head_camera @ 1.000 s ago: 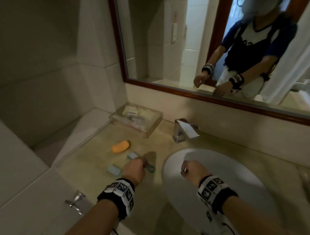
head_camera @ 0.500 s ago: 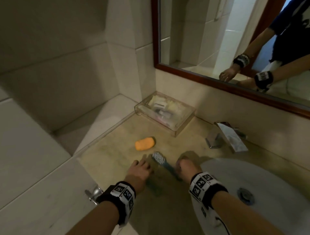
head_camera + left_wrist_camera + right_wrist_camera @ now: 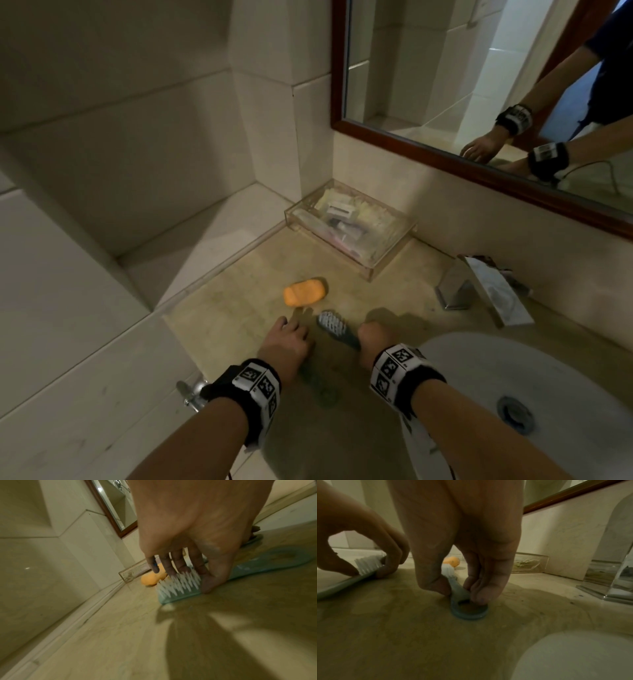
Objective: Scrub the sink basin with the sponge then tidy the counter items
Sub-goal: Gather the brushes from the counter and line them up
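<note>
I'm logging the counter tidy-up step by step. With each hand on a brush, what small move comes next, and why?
Probably lift both: the left hand pinches one teal plastic brush with white bristles at its head, the right hand pinches the second teal brush at its handle, and both lie flat on the beige stone counter.

Counter (image 3: 239, 318) (beige): brushes (image 3: 334, 325), sponge (image 3: 305, 292), tray (image 3: 349, 228)

Right hand (image 3: 462, 555) pinches brush handle (image 3: 458, 588) flat on desk (image 3: 402, 635); left hand (image 3: 359, 536) grips second brush (image 3: 366, 563). Orange soap (image 3: 452, 561) behind, sink rim (image 3: 573, 655) near corner.
</note>
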{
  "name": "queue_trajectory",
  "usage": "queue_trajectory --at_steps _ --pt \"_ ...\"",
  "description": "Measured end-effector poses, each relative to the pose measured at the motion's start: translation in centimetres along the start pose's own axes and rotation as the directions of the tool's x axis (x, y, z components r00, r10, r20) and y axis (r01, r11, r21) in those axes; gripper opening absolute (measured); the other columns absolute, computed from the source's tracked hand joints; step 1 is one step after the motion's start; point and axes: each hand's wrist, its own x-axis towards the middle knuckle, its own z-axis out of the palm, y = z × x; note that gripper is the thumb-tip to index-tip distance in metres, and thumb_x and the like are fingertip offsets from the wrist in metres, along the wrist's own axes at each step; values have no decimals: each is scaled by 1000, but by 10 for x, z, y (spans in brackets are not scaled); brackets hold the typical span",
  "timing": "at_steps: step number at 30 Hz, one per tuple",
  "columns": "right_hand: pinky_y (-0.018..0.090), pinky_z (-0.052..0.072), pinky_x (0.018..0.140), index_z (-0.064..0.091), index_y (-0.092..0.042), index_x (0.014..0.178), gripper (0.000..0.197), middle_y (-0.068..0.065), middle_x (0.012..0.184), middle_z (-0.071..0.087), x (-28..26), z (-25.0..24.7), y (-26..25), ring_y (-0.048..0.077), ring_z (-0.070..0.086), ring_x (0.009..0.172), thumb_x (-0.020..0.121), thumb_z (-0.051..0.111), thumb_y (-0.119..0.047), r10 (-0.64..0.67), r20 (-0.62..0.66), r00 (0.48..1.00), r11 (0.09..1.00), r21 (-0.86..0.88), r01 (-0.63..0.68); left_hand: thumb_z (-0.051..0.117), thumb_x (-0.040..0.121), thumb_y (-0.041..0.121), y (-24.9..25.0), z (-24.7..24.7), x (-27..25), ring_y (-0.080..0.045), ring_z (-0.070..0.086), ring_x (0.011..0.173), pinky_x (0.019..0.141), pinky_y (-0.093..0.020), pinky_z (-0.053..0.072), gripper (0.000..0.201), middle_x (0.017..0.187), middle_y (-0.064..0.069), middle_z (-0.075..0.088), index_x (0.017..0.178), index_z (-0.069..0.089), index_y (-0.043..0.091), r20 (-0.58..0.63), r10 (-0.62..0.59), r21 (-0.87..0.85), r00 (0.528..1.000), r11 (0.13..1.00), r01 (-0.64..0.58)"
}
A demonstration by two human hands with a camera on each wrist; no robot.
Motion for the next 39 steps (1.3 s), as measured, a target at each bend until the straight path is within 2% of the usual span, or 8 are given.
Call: queue_trajectory --at_steps 4,11,16,21,23,28,33,39 --pt "39 45 100 52 1 125 35 19 131 54 7 7 -1 34 55 120 94 53 -16 7 16 1000 1000 -25 -7 66 83 19 -3 -8 -6 -31 54 113 100 -40 40 23 113 -17 61 104 69 11 -155 -39 -13 987 999 37" --pt "37 53 90 59 -5 113 32 14 118 63 -5 6 2 32 63 107 84 64 -17 82 -56 995 988 135 -74 49 91 21 -11 1 -7 -26 49 122 117 -41 18 27 123 -8 62 114 61 14 -1 -141 -171 990 975 139" --pt "35 52 87 51 -4 121 39 14 119 61 -34 -17 6 31 61 110 88 62 -21 56 -157 986 983 182 -27 50 92 27 -18 -17 -19 -27 59 113 105 -34 35 25 118 -6 67 115 58 21 -40 -198 -393 979 904 166" --pt "30 47 73 44 -13 79 22 8 97 60 -71 -34 3 29 62 104 87 62 -23 86 -262 961 950 313 0 44 98 30 -9 -35 -41 -30 56 115 93 -35 45 30 128 -8 56 125 55 22 -117 -211 -577 970 810 107" --pt "31 47 71 41 -18 67 29 3 80 54 -84 -35 6 28 62 91 87 62 -18 119 -323 939 892 450 42 41 100 30 0 -40 -48 -32 54 116 95 -36 44 32 130 -10 51 129 51 21 -110 -177 -583 978 808 81" --pt "22 43 42 58 -13 96 5 0 58 50 -133 -15 23 7 51 39 91 60 -14 152 -349 925 620 762 186 35 102 27 37 -51 -68 -33 53 118 98 -37 43 38 133 -11 45 138 44 20 -92 -72 -548 993 836 10" --pt "13 44 44 61 0 116 30 3 69 53 -185 17 61 4 50 43 88 63 -9 210 -259 943 742 670 19 33 102 28 100 -71 -70 -30 52 120 100 -38 38 36 140 -5 45 135 49 25 -190 104 -371 976 913 -169" --pt "15 39 43 71 -2 101 20 1 55 49 -262 65 141 7 43 45 87 65 -15 372 -93 924 723 653 -226 36 101 29 198 -107 -49 -24 41 130 114 -38 19 33 140 -2 51 127 57 29 -247 316 -149 916 922 -358"
